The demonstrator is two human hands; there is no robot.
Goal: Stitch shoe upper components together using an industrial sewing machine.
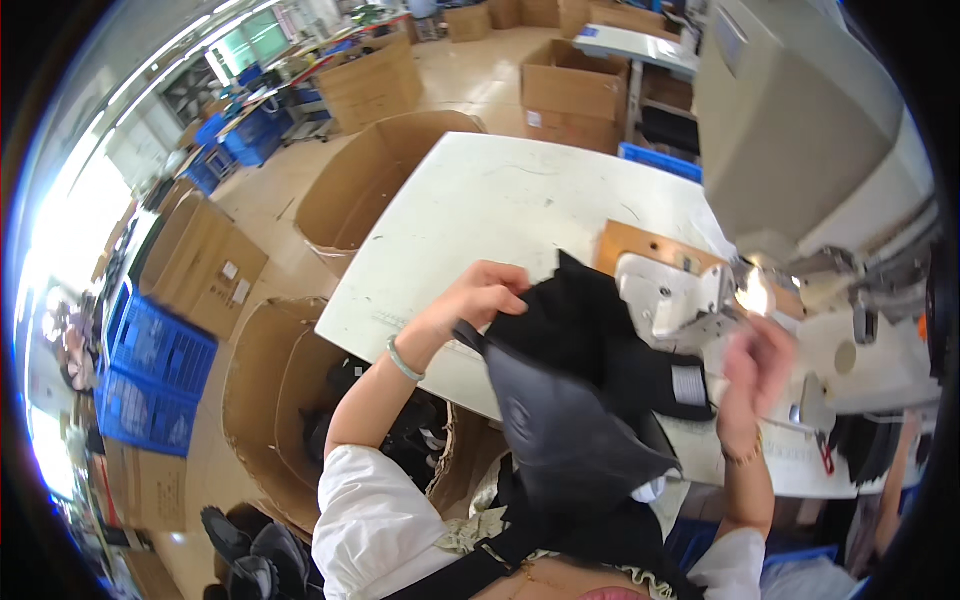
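Note:
A black shoe upper (575,410), with a smooth dark grey side and a softer black lining, hangs in front of me over the near edge of the white table (470,210). My left hand (490,292) is closed on its upper left edge, thumb and fingers pinching the material. A white label (688,386) shows on a flap at its right. My right hand (757,365), smeared by motion, is raised just right of that flap, apart from it. Behind that hand stands a sewing machine (800,130) with its lamp lit and a white metal bed plate (660,295).
Below my left arm, a large cardboard box (262,400) holds black pieces. Another open box (350,185) adjoins the table's far left edge. Blue crates (155,370) and black shoes (265,560) are at the left. Part of another person's arm (897,480) shows at far right.

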